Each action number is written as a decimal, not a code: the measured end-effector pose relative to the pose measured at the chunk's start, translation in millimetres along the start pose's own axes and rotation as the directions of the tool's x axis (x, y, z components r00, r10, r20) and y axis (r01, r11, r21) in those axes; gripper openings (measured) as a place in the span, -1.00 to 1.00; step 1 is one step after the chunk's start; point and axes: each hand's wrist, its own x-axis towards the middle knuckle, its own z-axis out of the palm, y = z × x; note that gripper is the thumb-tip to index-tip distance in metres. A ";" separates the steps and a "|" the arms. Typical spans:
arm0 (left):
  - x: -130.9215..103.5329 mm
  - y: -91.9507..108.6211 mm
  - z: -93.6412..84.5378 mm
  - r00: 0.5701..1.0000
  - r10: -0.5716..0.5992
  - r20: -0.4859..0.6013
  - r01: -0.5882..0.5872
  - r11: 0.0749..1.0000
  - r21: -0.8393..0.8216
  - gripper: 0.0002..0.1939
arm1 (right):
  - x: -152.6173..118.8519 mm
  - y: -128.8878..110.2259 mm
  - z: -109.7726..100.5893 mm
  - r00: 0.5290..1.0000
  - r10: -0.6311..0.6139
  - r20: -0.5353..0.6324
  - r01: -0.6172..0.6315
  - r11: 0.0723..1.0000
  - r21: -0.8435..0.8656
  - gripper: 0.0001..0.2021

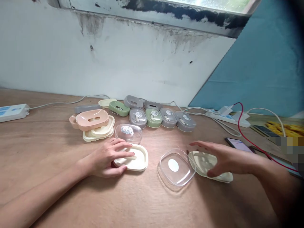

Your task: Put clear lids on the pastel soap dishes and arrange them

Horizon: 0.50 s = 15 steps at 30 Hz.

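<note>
Just left of the centre, my left hand (110, 156) rests over the left end of a cream soap dish (140, 160), with the thumb at its near edge and the fingers across its top. My right hand (225, 160) is spread above a second cream soap dish (199, 163), its thumb and fingers apart and partly hiding that dish. Between the two dishes lies a clear plastic lid (181, 169) with a round white sticker. Another clear lid (133, 133) with a printed label sits just beyond my left hand.
Several lidded grey and green soap boxes (154, 117) stand in a row near the wall. Pink dishes (82, 123) lie stacked on cream pieces (108, 129) at left. A phone (237, 144), a red cable (249, 141) and a power strip (228, 117) lie at right.
</note>
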 end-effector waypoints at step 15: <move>0.3 -0.3 7.7 1.000 0.004 -0.031 -0.002 0.998 0.055 -0.49 | 41.6 -32.3 3.9 0.988 -0.057 0.144 0.047 0.996 0.071 -0.24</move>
